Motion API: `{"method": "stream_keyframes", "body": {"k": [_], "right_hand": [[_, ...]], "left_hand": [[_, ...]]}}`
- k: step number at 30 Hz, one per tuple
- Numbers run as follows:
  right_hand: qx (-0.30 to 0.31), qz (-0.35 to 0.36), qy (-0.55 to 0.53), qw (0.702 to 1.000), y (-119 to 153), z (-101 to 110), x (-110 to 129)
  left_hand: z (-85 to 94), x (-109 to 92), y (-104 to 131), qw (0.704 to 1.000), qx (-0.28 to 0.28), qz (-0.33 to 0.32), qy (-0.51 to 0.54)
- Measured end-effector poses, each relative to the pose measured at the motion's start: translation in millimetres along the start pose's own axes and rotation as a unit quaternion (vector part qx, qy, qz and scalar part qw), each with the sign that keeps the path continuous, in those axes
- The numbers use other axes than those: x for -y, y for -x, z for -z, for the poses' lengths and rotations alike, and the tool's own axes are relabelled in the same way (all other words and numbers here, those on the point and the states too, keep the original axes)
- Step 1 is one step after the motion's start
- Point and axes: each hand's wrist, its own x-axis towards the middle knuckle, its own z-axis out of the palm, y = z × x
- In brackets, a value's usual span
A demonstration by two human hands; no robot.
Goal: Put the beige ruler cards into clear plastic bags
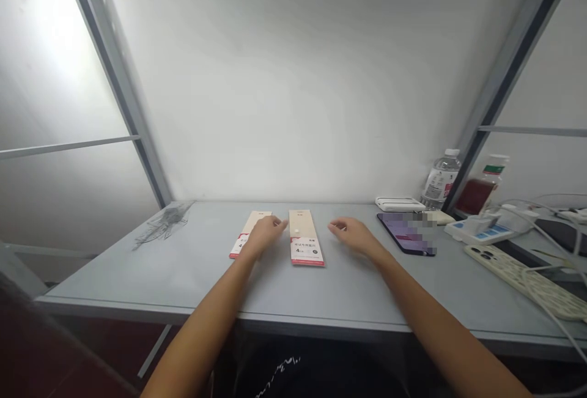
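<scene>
Two flat, cream-coloured packets with white and red printed lower ends lie on the grey table. The middle packet (303,233) is fully visible, with a small pale spot near its centre. My left hand (268,233) is over the left packet (241,244) and hides part of it; its fingers curl toward the middle packet, and whether it touches the left one cannot be made out. My right hand (352,234) hovers right of the middle packet, apart from it, fingers curved and the thumb side facing left. Nothing shows in its fingers.
A phone with a purple screen (406,233) lies right of my right hand. Farther right are a clear bottle (443,179), a bottle with dark red contents (479,193), a power strip (490,225), a patterned phone case (518,279) and cables. Dark mesh (165,224) lies at the left.
</scene>
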Motion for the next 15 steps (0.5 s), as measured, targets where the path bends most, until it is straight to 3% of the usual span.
{"method": "stream_keyframes", "body": {"k": [3, 7, 12, 15], "right_hand": [[-0.054, -0.055, 0.109, 0.991, -5.9, 8.1, -13.0], [-0.067, -0.146, 0.220, 0.962, -10.6, 16.7, -31.3], [-0.024, -0.204, 0.226, 0.952, -13.6, 22.3, -44.9], [-0.021, -0.203, 0.213, 0.956, -16.7, 22.4, -50.9]], "left_hand": [[19.1, 11.6, -6.7, 0.997, -0.032, 0.047, -0.057], [41.1, 25.7, -12.6, 0.984, -0.046, 0.120, -0.122], [48.7, 35.0, -14.6, 0.968, -0.016, 0.190, -0.164], [46.2, 38.5, -17.3, 0.980, -0.021, 0.161, -0.113]]}}
